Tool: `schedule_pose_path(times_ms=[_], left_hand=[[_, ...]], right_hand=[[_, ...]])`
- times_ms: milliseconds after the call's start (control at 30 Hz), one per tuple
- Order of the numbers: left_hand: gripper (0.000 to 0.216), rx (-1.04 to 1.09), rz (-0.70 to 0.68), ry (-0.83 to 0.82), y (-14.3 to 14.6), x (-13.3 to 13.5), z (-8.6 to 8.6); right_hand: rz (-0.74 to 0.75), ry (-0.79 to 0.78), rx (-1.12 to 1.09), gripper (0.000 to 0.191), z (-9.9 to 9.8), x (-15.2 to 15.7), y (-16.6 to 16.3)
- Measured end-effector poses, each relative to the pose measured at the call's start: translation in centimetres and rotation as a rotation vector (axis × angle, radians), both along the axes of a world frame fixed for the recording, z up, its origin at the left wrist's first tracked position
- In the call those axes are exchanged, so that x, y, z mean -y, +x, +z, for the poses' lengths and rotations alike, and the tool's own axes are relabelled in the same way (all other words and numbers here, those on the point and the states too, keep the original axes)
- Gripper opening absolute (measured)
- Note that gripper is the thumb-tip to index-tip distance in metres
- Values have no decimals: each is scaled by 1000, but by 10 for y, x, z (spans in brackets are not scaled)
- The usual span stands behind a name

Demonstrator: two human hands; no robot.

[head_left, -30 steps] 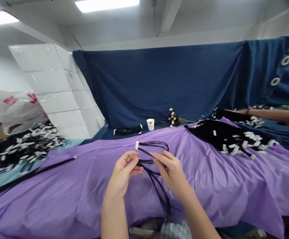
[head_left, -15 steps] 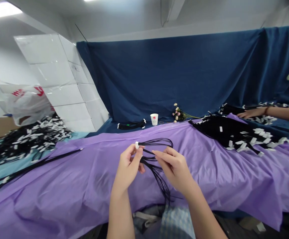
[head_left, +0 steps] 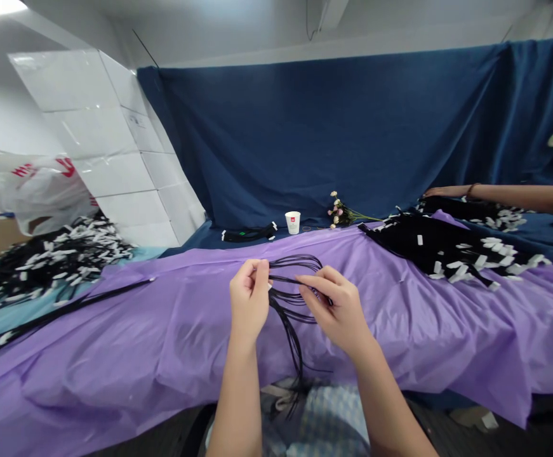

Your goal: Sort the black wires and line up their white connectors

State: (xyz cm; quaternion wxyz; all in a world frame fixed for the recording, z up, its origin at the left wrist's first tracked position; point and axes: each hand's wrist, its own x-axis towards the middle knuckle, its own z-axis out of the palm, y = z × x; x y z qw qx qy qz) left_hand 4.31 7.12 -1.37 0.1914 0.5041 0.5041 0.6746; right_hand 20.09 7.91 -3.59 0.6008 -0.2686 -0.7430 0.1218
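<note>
A bundle of thin black cords (head_left: 289,317) hangs between my hands over the purple sheet (head_left: 162,343). Its upper end loops back at the top, and the loose strands trail down toward my lap. My left hand (head_left: 249,299) is closed around the looped end, hiding the white tag there. My right hand (head_left: 334,303) pinches strands of the same bundle just to the right. Both hands are a little above the sheet.
A heap of black cords with white tags (head_left: 447,247) lies at the right, another person's arm (head_left: 505,194) reaching over it. A similar heap (head_left: 52,257) lies at the left by a white plastic bag (head_left: 42,190). A paper cup (head_left: 293,222) and small flowers (head_left: 340,213) stand at the back.
My left hand has closed over the white tagged end, which showed before. Both hands have lifted the bundle slightly. The other person's arm has reached farther left.
</note>
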Motion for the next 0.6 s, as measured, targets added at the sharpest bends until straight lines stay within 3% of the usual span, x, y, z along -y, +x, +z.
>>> schedule_pose_path(times_ms=[133, 200, 300, 433, 533, 600], left_hand=[[32, 294, 138, -29, -1, -2, 4], [34, 384, 165, 10, -1, -1, 7], [35, 428, 140, 66, -1, 4, 10], [35, 432, 80, 78, 2, 13, 11], [36, 437, 44, 80, 3, 18, 10], [37, 461, 37, 63, 4, 20, 10]], right_hand=[[-237, 194, -208, 20, 6, 11, 3], [-173, 219, -201, 18, 9, 21, 5], [23, 115, -7, 17, 11, 33, 2], [26, 12, 120, 15, 9, 41, -12], [21, -32, -6, 8, 7, 42, -17], [41, -94, -250, 9, 5, 40, -15]])
